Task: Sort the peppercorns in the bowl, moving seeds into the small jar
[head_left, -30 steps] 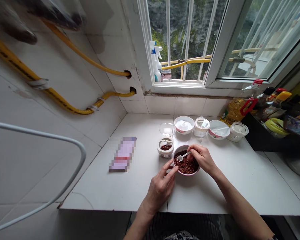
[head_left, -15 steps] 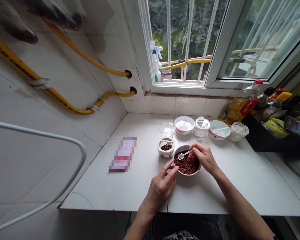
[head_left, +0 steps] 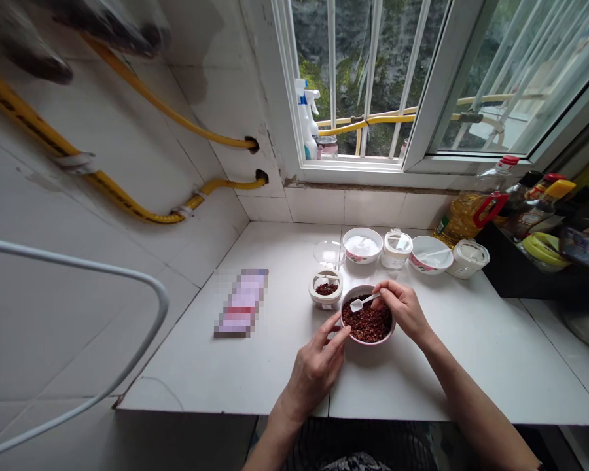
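Observation:
My right hand (head_left: 403, 309) pinches a small white spoon (head_left: 357, 305) by its handle, over a bowl (head_left: 373, 341) of dark red dried peppercorns (head_left: 368, 324). The spoon's scoop looks bare and white. My left hand (head_left: 320, 356) steadies that bowl, its fingertips closed on the near left rim. Just behind my left fingers stands a seasoning jar (head_left: 326, 301) with its clear lid (head_left: 329, 252) flipped up. More of the same red peppercorns sit inside the jar.
A bowl of white powder (head_left: 363, 245), a lidded jar (head_left: 396, 250), a second bowl (head_left: 429, 255) with white contents and another jar (head_left: 468, 260) line the back. An oil bottle (head_left: 471, 203) stands in the right corner. A blurred purple packet (head_left: 242, 304) lies left.
The spoon has shifted slightly to the right and up over the bowl. A dark speck in its scoop is no longer visible. My left hand has stayed put.

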`<action>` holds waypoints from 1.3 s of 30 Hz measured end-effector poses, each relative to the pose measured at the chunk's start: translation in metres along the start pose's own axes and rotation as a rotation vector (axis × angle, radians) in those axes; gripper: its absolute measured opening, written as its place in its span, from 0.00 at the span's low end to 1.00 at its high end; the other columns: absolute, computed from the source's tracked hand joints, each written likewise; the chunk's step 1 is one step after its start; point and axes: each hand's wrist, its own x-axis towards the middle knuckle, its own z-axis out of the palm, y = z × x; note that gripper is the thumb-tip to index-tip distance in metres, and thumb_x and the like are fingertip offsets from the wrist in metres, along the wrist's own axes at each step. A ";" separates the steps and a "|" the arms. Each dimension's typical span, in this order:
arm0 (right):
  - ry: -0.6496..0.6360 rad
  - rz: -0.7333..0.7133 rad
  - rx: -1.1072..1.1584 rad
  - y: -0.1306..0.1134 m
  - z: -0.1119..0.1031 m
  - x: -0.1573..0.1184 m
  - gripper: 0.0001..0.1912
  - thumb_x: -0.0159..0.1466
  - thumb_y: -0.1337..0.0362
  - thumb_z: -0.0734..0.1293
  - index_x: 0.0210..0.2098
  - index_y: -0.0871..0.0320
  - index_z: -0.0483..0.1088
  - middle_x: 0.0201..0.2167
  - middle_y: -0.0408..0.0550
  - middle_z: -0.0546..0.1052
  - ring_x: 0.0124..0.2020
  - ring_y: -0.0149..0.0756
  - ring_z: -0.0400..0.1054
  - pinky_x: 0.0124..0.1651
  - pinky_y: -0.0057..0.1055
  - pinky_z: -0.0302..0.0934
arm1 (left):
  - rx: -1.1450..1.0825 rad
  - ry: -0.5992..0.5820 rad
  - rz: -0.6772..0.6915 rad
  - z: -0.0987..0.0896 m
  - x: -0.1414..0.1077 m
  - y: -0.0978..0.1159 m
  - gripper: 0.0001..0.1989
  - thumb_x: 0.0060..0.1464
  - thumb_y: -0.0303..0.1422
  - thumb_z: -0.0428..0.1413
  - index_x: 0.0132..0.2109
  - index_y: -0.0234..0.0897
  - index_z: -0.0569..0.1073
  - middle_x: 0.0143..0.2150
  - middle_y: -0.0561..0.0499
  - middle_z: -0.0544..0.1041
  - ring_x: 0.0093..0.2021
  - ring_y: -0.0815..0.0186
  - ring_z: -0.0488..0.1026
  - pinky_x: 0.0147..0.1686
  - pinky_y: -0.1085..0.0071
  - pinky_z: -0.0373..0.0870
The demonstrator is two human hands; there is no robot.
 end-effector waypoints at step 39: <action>-0.006 -0.019 -0.040 0.001 0.000 -0.001 0.09 0.63 0.58 0.63 0.30 0.55 0.71 0.21 0.44 0.79 0.26 0.38 0.73 0.36 0.34 0.67 | -0.003 -0.005 0.002 -0.001 0.001 0.001 0.23 0.62 0.19 0.50 0.62 0.37 0.67 0.63 0.36 0.70 0.52 0.63 0.78 0.46 0.71 0.80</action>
